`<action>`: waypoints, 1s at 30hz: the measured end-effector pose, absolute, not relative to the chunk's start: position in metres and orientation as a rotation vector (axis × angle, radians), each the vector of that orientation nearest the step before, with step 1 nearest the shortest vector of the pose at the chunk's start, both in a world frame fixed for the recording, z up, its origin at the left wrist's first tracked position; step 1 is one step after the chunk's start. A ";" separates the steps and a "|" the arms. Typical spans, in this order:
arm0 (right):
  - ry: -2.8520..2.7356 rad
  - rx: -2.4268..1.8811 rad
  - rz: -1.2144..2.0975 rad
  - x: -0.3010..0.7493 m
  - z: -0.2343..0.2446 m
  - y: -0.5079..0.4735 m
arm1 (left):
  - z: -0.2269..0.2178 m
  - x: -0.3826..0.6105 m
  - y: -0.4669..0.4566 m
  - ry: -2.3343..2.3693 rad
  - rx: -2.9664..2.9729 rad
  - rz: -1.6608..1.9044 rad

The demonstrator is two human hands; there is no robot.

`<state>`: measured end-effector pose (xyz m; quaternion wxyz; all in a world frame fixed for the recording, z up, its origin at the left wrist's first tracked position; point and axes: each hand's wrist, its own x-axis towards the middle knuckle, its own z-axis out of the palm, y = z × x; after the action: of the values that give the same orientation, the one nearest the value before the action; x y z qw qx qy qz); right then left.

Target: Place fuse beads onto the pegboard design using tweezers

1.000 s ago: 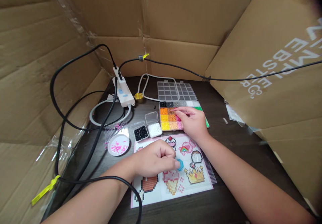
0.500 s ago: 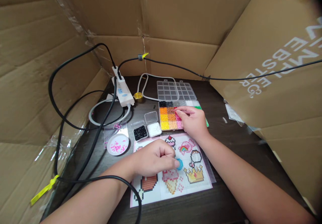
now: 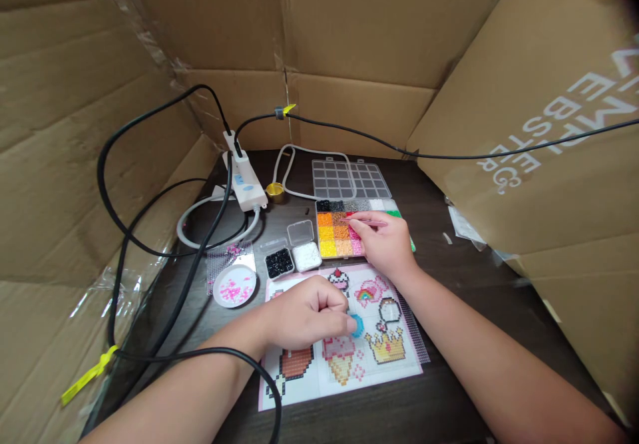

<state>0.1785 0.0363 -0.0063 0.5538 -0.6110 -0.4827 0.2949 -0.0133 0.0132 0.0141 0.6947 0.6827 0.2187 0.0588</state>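
My right hand [image 3: 389,241] pinches a pair of pink tweezers [image 3: 369,222], whose tips are over the brown and red compartments of the bead box [image 3: 327,234]. Part of the box is hidden beneath that hand. My left hand [image 3: 314,314] is closed in a fist on the pattern sheet [image 3: 409,354], which shows pixel pictures of a crown, an ice cream and a cupcake. A round blue shape [image 3: 356,325] shows at the left thumb; whether it is held or printed I cannot tell. What the left fingers hold, if anything, is hidden.
Small open boxes of black beads [image 3: 278,263] and white beads [image 3: 306,255] stand beside a white dish [image 3: 234,286] with pink beads. A power strip [image 3: 244,184], a small gold cup [image 3: 274,192] and black cables [image 3: 187,284] are at the left. Cardboard walls [image 3: 359,111] surround the table.
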 end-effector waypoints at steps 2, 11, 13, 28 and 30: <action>-1.139 -1.435 0.708 0.178 -0.006 0.036 | 0.015 -0.013 0.014 0.496 1.529 0.126; -1.154 -1.432 0.729 0.175 -0.004 0.036 | 0.017 -0.013 0.014 0.515 1.558 0.117; -1.145 -1.432 0.740 0.175 -0.004 0.036 | 0.018 -0.013 0.014 0.517 1.563 0.113; -1.117 -1.451 0.746 0.176 -0.006 0.038 | 0.015 -0.013 0.013 0.513 1.527 0.121; -1.132 -1.441 0.734 0.177 -0.007 0.038 | 0.015 -0.013 0.013 0.515 1.531 0.123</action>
<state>0.1767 0.0381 -0.0067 0.5513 -0.6092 -0.4783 0.3101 -0.0134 0.0133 0.0147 0.6895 0.6845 0.2303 0.0552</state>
